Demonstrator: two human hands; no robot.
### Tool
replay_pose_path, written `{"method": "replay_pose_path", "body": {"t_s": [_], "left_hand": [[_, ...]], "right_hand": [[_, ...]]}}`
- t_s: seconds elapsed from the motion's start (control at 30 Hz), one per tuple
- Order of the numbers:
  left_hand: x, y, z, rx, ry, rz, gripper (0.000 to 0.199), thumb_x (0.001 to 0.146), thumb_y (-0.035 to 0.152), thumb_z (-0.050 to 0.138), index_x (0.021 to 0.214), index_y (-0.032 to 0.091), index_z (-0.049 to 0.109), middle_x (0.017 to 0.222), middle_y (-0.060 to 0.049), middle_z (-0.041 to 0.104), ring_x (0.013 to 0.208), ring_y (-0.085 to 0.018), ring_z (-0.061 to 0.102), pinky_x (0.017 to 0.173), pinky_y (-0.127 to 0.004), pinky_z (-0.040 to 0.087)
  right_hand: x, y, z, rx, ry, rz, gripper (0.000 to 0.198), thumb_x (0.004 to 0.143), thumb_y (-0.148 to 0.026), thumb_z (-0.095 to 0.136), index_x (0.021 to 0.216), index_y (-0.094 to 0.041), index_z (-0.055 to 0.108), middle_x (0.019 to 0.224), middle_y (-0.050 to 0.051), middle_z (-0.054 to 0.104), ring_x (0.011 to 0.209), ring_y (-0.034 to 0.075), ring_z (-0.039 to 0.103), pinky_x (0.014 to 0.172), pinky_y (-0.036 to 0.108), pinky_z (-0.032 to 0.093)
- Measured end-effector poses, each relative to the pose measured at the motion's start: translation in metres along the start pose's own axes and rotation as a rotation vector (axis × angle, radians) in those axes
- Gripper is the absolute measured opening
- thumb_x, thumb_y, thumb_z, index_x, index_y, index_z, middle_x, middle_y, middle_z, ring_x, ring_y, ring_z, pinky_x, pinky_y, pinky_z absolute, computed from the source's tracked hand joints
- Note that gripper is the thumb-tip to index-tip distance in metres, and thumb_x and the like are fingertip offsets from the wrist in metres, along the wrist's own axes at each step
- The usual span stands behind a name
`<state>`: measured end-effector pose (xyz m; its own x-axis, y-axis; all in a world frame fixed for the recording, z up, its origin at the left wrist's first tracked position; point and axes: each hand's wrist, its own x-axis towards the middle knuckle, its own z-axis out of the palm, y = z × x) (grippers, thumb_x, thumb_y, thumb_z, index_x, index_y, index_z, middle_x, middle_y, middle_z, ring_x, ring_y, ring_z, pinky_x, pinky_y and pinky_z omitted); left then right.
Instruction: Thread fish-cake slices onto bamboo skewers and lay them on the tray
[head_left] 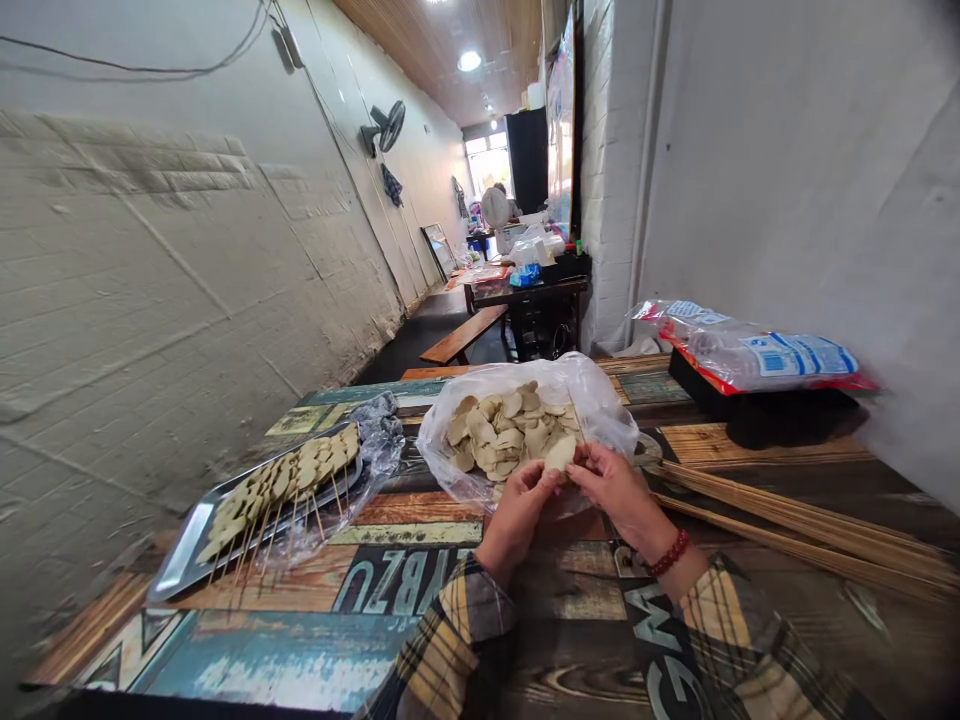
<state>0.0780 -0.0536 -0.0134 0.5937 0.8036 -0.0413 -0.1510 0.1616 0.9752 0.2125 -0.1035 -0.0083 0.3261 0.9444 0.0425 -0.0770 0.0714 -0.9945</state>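
Between my two hands is a thin, pale beige oval slice [560, 455], its exact kind unclear. My left hand [523, 505] pinches its lower left side. Closed at the slice's right edge, my right hand [613, 492] grips a thin bamboo skewer [576, 412] that points up and away. Just beyond both hands, an open clear plastic bag [442, 410] holds a heap of similar loose slices [499, 435]. On the left, a metal tray [184, 545] carries rows of slices threaded on skewers [285, 480], with the bare stick ends hanging over its near edge.
Bundles of bamboo skewers [780, 515] lie at the right. Behind them, plastic-wrapped packages [780, 360] rest on a black container [697, 385]. Crumpled plastic [379, 430] touches the tray. Farther off are a bench [465, 335], another table [525, 290] and a person [510, 205].
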Motion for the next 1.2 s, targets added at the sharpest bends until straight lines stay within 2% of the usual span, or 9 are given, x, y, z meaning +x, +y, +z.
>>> {"method": "replay_pose_path", "body": {"t_s": [0.17,0.33,0.47,0.53,0.67,0.83,0.93,1.07,1.2], "left_hand": [[0.003,0.001,-0.005,0.011,0.086,0.058,0.034,0.065,0.042,0.078,0.08,0.013,0.066,0.073,-0.001,0.062,0.064,-0.01,0.051,0.061,-0.021,0.038],[0.006,0.007,-0.02,0.025,0.156,0.049,0.027,0.07,0.038,0.071,0.079,0.016,0.059,0.066,0.001,0.06,0.055,-0.009,0.05,0.053,-0.02,0.035],[0.006,0.015,-0.032,0.074,0.178,0.07,0.026,0.069,0.027,0.067,0.092,0.015,0.063,0.058,0.004,0.056,0.049,-0.008,0.045,0.049,-0.019,0.03],[0.005,0.02,-0.037,0.09,0.165,0.066,0.032,0.068,0.025,0.067,0.097,0.014,0.064,0.058,0.004,0.056,0.05,-0.008,0.046,0.048,-0.019,0.029],[0.003,0.023,-0.044,0.113,0.137,0.049,0.035,0.068,0.025,0.068,0.1,0.013,0.066,0.061,0.002,0.059,0.052,-0.009,0.048,0.048,-0.019,0.029],[0.002,0.022,-0.046,0.044,0.128,0.056,0.032,0.072,0.036,0.068,0.094,0.013,0.066,0.077,-0.003,0.066,0.058,-0.01,0.054,0.052,-0.019,0.037],[0.0,0.023,-0.047,0.022,0.141,0.068,0.031,0.071,0.035,0.07,0.092,0.013,0.066,0.079,-0.004,0.068,0.065,-0.013,0.058,0.059,-0.021,0.042],[0.001,0.023,-0.047,0.013,0.2,0.067,0.027,0.069,0.031,0.069,0.089,0.014,0.068,0.078,-0.003,0.067,0.066,-0.013,0.057,0.06,-0.022,0.043],[0.004,0.019,-0.048,-0.008,0.21,0.065,0.023,0.067,0.027,0.068,0.086,0.014,0.067,0.069,0.0,0.063,0.059,-0.01,0.053,0.055,-0.02,0.04]], "right_hand": [[-0.003,0.002,0.005,0.048,-0.01,-0.015,0.027,0.07,-0.041,0.07,0.082,-0.018,0.061,0.071,-0.002,0.061,0.059,0.011,0.051,0.052,0.022,0.04],[-0.01,-0.007,-0.004,0.062,-0.004,-0.015,0.049,0.086,-0.053,0.052,0.121,-0.019,0.057,0.072,-0.002,0.058,0.043,0.006,0.036,0.039,0.021,0.026],[-0.018,-0.012,-0.003,0.015,-0.071,0.003,0.057,0.089,-0.052,0.048,0.138,-0.022,0.044,0.066,-0.005,0.057,0.04,0.007,0.04,0.037,0.021,0.027],[-0.021,-0.012,0.001,0.007,-0.111,0.045,0.055,0.087,-0.051,0.051,0.133,-0.021,0.048,0.067,-0.004,0.058,0.043,0.009,0.047,0.039,0.021,0.029],[-0.024,-0.006,0.011,-0.092,-0.138,0.022,0.036,0.084,-0.046,0.056,0.105,-0.019,0.065,0.074,0.001,0.062,0.059,0.013,0.056,0.047,0.022,0.039],[-0.026,-0.003,0.012,-0.459,-0.102,-0.292,0.026,0.088,-0.034,0.051,0.093,-0.022,0.072,0.089,0.006,0.068,0.085,0.021,0.062,0.072,0.031,0.049],[-0.025,-0.004,0.008,-0.575,-0.053,-0.4,0.025,0.089,-0.03,0.05,0.094,-0.022,0.074,0.086,0.007,0.068,0.083,0.021,0.062,0.076,0.033,0.049],[-0.024,-0.001,0.006,-0.544,-0.1,-0.333,0.027,0.088,-0.026,0.05,0.105,-0.021,0.07,0.097,0.007,0.07,0.091,0.022,0.063,0.082,0.035,0.049],[-0.025,0.002,0.011,-0.373,-0.204,-0.121,0.032,0.084,-0.026,0.049,0.113,-0.019,0.062,0.077,0.0,0.062,0.063,0.013,0.055,0.057,0.025,0.044]]}}
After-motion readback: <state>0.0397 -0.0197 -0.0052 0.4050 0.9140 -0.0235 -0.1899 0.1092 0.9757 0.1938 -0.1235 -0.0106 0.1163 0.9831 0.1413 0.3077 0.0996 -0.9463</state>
